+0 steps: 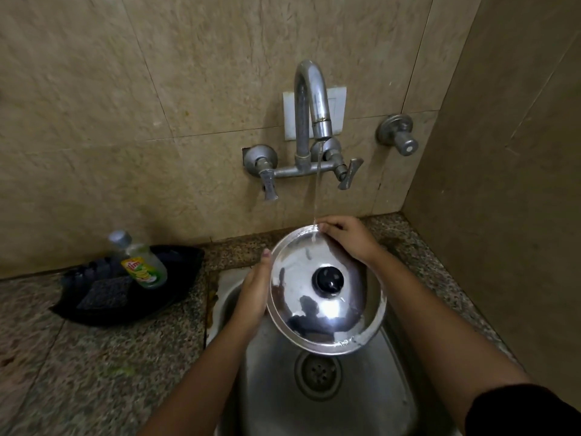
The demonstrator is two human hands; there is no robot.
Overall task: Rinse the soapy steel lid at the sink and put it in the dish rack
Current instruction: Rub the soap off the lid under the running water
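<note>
Counter [78, 372], far left: black tray [184, 272] holding a dark scrub sponge [105, 292] and a clear dish-soap bottle [143, 265] lying tilted. The bottle has a yellow-green label with lemon graphics and a red logo, but the text is too blurred to read.

Left hand [253, 294] grips the steel lid [298, 272] at its left rim, thumb up along the edge, fingers hidden behind it. The lid is tilted over the sink [361, 404], above the drain [318, 374], black knob [328, 281] facing the camera.

The wall faucet [309, 99] is running, and its water stream [317, 190] hits the lid's far rim. Right hand [345, 237] is curled over that far rim, at the stream. The hands are apart, both on the lid.

Separate valve [399, 133] on the wall to the right.
</note>
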